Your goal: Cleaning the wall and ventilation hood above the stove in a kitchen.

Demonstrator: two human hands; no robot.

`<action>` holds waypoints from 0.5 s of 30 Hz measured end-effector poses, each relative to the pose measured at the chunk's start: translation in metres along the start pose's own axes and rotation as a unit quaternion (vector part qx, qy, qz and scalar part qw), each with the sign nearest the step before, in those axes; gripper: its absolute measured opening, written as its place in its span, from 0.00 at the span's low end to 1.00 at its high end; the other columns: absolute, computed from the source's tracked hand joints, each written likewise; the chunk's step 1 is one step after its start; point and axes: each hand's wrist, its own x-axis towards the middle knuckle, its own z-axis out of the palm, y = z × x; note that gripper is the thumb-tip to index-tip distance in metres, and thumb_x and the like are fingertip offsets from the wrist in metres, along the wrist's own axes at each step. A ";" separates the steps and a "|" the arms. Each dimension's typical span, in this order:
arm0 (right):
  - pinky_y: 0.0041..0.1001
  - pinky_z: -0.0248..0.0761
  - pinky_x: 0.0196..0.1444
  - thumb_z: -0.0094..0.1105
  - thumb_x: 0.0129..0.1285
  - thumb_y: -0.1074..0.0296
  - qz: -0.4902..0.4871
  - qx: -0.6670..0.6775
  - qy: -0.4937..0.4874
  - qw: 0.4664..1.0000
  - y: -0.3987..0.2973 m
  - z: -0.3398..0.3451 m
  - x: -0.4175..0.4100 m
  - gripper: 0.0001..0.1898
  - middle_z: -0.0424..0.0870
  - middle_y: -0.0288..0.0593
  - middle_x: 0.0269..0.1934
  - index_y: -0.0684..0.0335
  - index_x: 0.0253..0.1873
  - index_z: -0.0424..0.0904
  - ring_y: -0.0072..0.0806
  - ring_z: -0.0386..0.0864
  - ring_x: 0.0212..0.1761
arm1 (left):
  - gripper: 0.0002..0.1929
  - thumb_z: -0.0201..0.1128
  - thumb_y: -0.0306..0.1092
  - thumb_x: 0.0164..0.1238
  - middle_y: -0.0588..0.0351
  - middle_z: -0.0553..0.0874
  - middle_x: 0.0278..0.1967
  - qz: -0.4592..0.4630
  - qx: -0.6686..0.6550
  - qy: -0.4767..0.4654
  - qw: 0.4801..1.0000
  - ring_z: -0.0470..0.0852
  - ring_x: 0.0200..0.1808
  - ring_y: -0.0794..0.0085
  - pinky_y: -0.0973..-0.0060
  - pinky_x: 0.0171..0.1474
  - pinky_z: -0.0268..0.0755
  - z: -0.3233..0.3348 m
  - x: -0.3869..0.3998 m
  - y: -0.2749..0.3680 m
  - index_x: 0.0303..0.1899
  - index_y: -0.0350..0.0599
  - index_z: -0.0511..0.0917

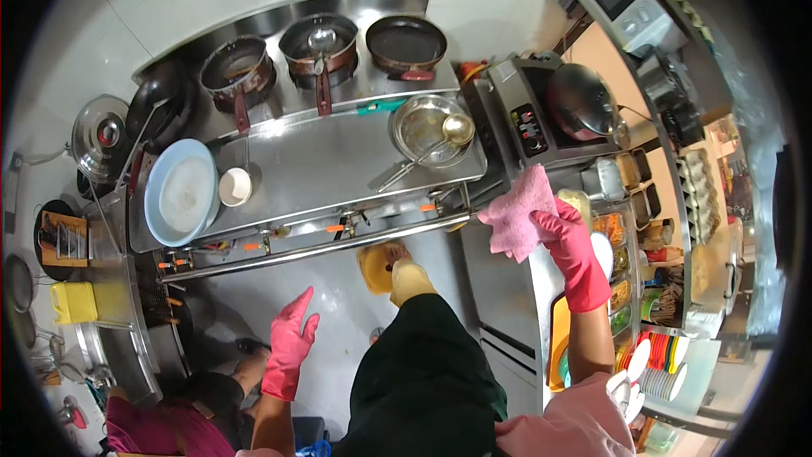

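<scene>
A pink rubber glove covers my right hand [568, 238], which grips a pink cleaning cloth [519, 212] in front of the stove's right end. My left hand [290, 343], gloved the same way, hangs over the floor with its fingers apart and nothing in them. Before me runs a stainless steel stove [304, 155]. A light blue basin [184, 193] of whitish liquid stands at its left, beside a small white ladle cup [235, 186]. On the right a steel bowl [422, 127] has a metal ladle [457, 130] resting across it.
Several pans, among them a dark frying pan [406, 43], line the stove's back. A steel rail [317, 254] runs along its front. An induction cooker [526, 120] with a pan stands to the right. Another person [184, 416] is at the lower left. A yellow jug [75, 302] sits left.
</scene>
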 end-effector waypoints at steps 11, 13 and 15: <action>0.33 0.79 0.56 0.66 0.69 0.72 -0.117 0.081 -0.017 0.990 -0.031 0.011 0.017 0.19 0.89 0.43 0.52 0.68 0.63 0.81 0.31 0.86 0.51 | 0.32 0.68 0.34 0.69 0.39 0.85 0.60 -0.058 -0.037 0.033 0.997 0.83 0.61 0.45 0.61 0.65 0.74 -0.010 -0.035 -0.018 0.74 0.51 0.70; 0.33 0.79 0.57 0.64 0.71 0.71 -0.133 0.114 0.018 0.984 -0.023 -0.005 0.053 0.16 0.88 0.41 0.50 0.67 0.61 0.81 0.32 0.86 0.50 | 0.32 0.68 0.34 0.69 0.40 0.85 0.59 -0.036 -0.079 0.049 0.995 0.84 0.61 0.47 0.63 0.66 0.74 -0.021 0.000 -0.010 0.74 0.51 0.71; 0.28 0.78 0.50 0.67 0.71 0.70 -0.136 0.168 0.062 0.974 -0.024 -0.001 0.087 0.11 0.89 0.38 0.43 0.67 0.54 0.84 0.25 0.84 0.44 | 0.31 0.69 0.33 0.69 0.42 0.86 0.59 -0.008 -0.054 0.062 0.997 0.84 0.61 0.50 0.65 0.65 0.74 -0.037 0.048 0.009 0.73 0.50 0.72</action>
